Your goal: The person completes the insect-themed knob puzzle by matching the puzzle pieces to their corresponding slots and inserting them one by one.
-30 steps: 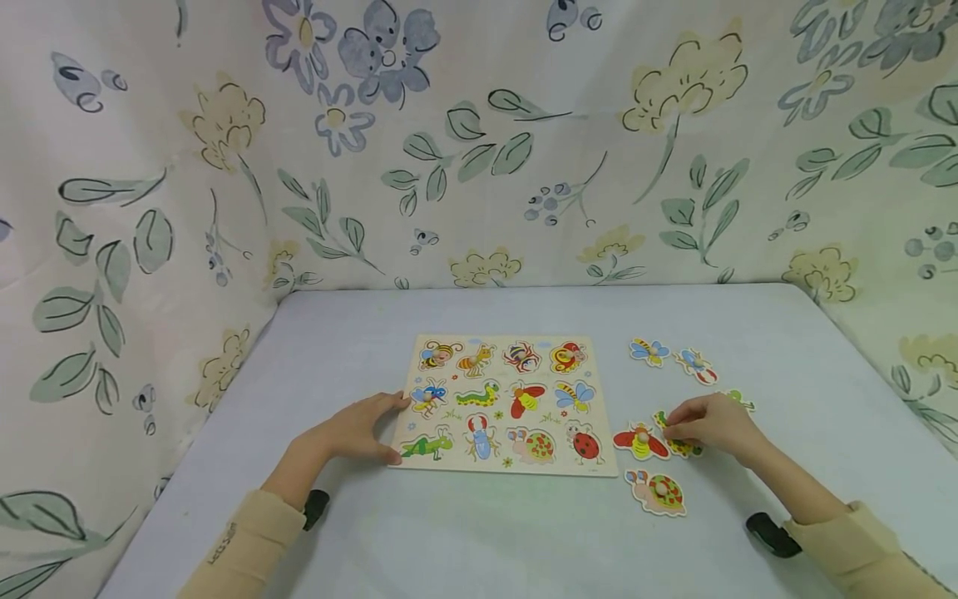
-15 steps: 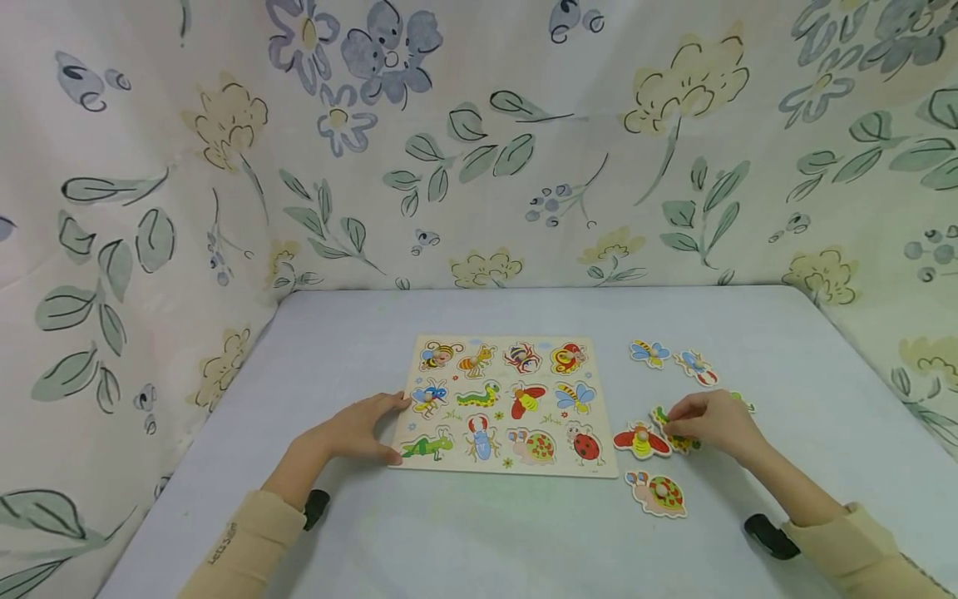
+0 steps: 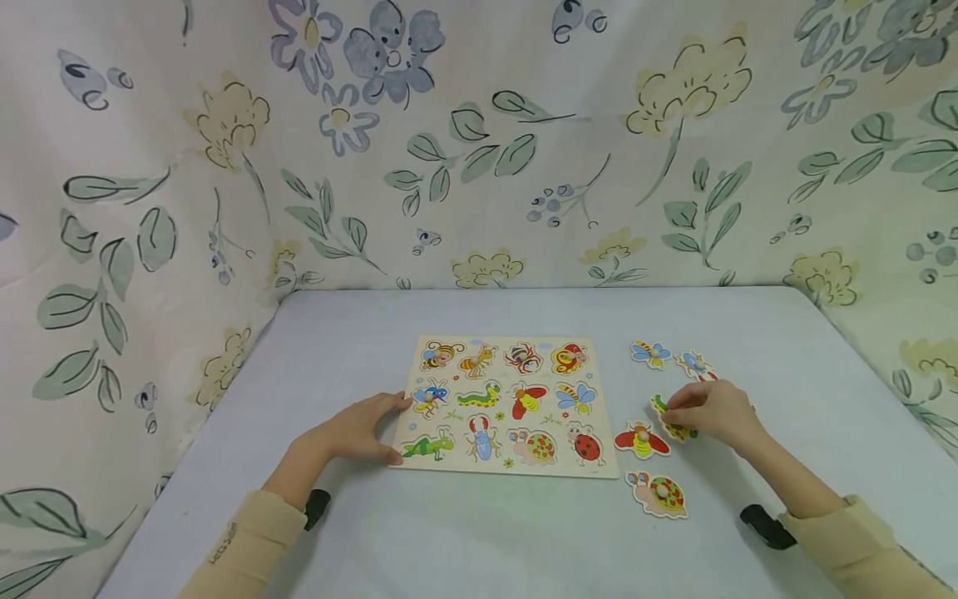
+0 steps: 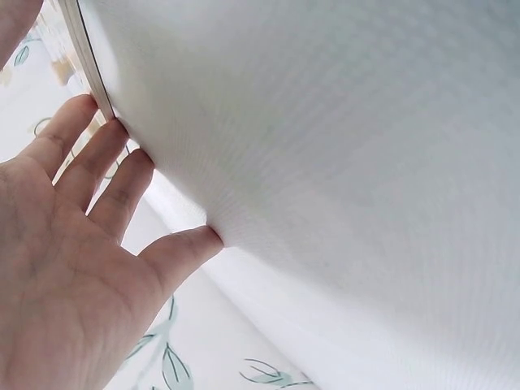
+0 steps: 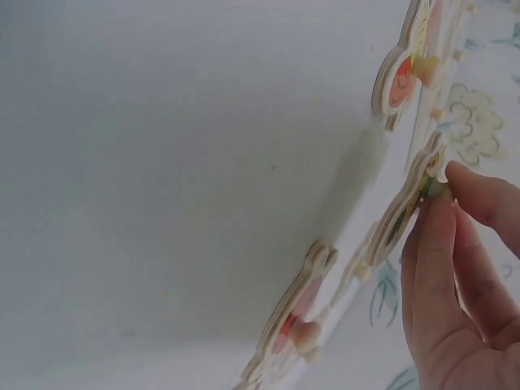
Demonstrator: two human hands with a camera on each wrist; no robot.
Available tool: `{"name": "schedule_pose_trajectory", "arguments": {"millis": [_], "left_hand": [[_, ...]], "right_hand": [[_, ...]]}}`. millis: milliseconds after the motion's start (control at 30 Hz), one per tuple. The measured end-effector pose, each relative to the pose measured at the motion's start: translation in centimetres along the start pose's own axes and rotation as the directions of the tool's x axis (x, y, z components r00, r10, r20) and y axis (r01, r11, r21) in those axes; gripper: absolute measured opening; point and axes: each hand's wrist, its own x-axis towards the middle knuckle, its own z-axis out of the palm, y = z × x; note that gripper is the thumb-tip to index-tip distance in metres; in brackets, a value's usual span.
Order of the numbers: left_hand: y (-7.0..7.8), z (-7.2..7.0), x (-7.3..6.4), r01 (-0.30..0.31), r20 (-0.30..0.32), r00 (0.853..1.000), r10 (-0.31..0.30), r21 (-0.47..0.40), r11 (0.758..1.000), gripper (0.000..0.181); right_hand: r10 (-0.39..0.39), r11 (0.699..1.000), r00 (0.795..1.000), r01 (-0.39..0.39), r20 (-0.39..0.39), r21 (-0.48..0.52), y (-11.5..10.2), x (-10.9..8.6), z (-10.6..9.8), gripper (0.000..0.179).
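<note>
Right of the puzzle board [image 3: 550, 469], the head view shows the right hand [image 3: 707, 412] pinching the caterpillar piece [image 3: 677, 432] above or on the table [image 3: 479, 541], near the red-winged piece [image 3: 642, 441]. Compared with half a second ago, hand and piece have shifted slightly up the picture, probably a lift; the left hand [image 3: 362, 430] has stayed at the board's left edge. From the left wrist, its fingers are spread, tips against the edge, not clamped. From the right wrist, thumb and fingers close on the piece's knob [image 5: 439, 191]. It should be light, stiff and hard to break, best held there, since its thin rim looks fiddly.
</note>
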Motion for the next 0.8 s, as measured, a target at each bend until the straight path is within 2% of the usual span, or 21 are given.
{"name": "schedule_pose_trajectory", "arguments": {"millis": [300,800], "left_hand": [[-0.2,0.1,0.1,-0.007,-0.001,1.0,0.007,0.007,1.0,0.088],[-0.3,0.1,0.2,-0.002,0.0,1.0,0.002,0.019,1.0,0.087]], "right_hand": [[-0.012,1.0,1.0,0.012,0.014,-0.005,-1.3,0.6,0.6,0.016],[-0.047,0.998,0.997,0.044,0.063,0.047,-3.5,2.0,2.2,0.013]]}}
